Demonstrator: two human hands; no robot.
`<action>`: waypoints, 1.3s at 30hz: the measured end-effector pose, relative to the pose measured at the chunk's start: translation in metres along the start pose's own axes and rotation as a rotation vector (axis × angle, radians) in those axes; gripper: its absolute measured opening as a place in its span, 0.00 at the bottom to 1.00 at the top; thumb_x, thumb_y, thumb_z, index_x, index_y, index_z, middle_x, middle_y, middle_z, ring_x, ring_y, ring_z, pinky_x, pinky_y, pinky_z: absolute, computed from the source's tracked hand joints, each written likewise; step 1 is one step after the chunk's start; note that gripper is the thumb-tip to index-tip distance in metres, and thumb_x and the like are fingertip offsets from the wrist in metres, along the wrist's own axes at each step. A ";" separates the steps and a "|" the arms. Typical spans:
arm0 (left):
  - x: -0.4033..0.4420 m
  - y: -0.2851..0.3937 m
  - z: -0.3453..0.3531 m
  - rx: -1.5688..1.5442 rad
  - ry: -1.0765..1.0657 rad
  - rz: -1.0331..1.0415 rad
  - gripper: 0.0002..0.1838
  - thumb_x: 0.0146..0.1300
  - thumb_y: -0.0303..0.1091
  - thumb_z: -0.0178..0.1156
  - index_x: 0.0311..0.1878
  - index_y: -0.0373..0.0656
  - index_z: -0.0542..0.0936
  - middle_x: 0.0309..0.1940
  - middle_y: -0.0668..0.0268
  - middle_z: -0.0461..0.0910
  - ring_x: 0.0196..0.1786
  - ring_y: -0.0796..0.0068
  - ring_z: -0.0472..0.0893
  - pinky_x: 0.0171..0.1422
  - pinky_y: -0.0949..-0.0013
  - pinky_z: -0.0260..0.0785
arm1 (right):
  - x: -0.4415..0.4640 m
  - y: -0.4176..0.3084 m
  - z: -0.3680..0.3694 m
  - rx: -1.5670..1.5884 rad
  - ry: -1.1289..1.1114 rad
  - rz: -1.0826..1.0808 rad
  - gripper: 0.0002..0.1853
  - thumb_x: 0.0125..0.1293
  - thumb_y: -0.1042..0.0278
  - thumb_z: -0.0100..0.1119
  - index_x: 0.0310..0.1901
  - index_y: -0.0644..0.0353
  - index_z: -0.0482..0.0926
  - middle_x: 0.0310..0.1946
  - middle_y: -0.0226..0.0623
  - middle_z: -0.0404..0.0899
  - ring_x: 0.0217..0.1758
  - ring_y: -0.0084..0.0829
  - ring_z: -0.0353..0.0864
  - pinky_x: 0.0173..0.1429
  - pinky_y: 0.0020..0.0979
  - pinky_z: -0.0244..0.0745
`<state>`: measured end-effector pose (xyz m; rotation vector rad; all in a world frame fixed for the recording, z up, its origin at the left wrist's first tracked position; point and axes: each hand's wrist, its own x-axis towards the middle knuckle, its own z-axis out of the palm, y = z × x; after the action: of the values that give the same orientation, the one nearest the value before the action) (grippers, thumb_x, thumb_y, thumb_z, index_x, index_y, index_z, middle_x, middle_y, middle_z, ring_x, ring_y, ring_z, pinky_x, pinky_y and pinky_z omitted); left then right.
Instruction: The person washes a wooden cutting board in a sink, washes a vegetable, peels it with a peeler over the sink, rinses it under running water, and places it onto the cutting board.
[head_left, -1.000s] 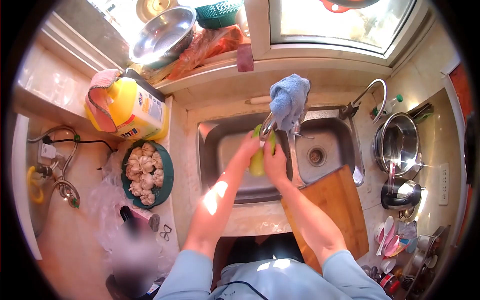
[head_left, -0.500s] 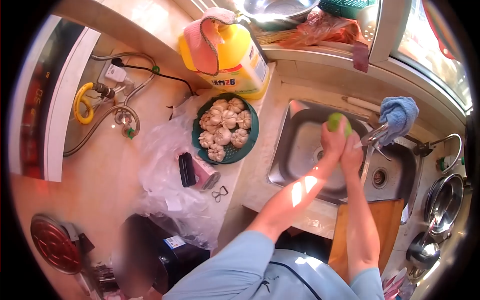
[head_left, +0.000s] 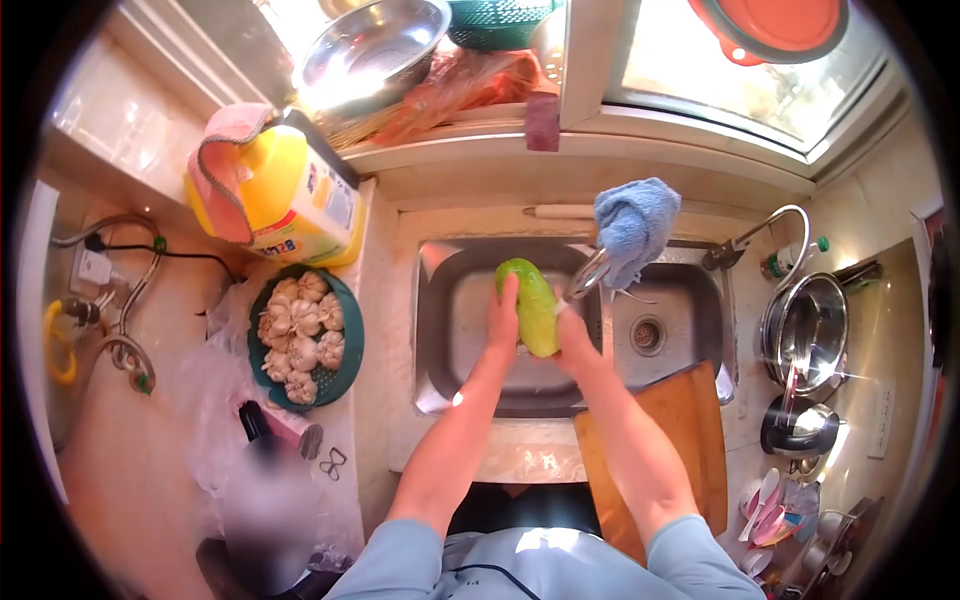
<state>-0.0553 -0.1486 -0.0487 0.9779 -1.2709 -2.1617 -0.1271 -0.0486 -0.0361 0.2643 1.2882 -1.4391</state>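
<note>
- The left hand (head_left: 504,316) is curled around the left side of a long green vegetable (head_left: 532,308), thumb lying along its upper face.
- The right hand (head_left: 573,338) is against the vegetable's right side, close to its near end. Its fingers are hidden, so how tightly it is closed cannot be told.
- The green vegetable lies between the two hands, above the floor of the left sink basin (head_left: 441,318). Its long axis runs mostly away from the person, slightly slanted: the far end leans left, the near end right. The left hand is nearer the far end; the right is nearer the near end.
- The metal faucet (head_left: 590,272) slants down from the upper right, its tip just beside the vegetable, above the right hand.
- A blue cloth (head_left: 637,228) is draped over the faucet.
- Right of the hands is the second basin (head_left: 692,305), with a wooden cutting board (head_left: 655,450) overlapping its near edge.
- Well to the left, a green colander (head_left: 346,352) holds garlic bulbs (head_left: 302,325).
</note>
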 end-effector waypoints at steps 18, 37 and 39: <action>-0.037 -0.008 0.013 -0.021 0.001 -0.082 0.35 0.72 0.61 0.48 0.67 0.39 0.70 0.57 0.61 0.75 0.59 0.69 0.74 0.63 0.63 0.66 | 0.009 -0.030 0.013 -0.829 0.195 -0.616 0.33 0.71 0.39 0.48 0.54 0.69 0.76 0.47 0.56 0.80 0.51 0.43 0.80 0.58 0.41 0.72; -0.018 -0.001 0.012 -0.470 -0.094 -0.482 0.30 0.72 0.60 0.46 0.65 0.47 0.72 0.55 0.63 0.79 0.55 0.65 0.79 0.60 0.58 0.73 | 0.044 -0.025 -0.011 -0.872 0.025 -0.615 0.29 0.76 0.48 0.43 0.64 0.68 0.70 0.56 0.53 0.76 0.59 0.44 0.76 0.64 0.40 0.67; -0.006 -0.001 0.010 -0.553 -0.049 -0.501 0.32 0.71 0.62 0.43 0.64 0.46 0.72 0.53 0.60 0.80 0.54 0.62 0.80 0.59 0.54 0.74 | 0.050 0.004 -0.016 -0.809 0.061 -0.860 0.29 0.75 0.51 0.45 0.66 0.68 0.68 0.58 0.57 0.75 0.62 0.48 0.75 0.66 0.41 0.66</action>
<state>-0.0591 -0.1392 -0.0443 1.0730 -0.4005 -2.7068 -0.1489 -0.0630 -0.0815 -0.8875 2.0427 -1.4280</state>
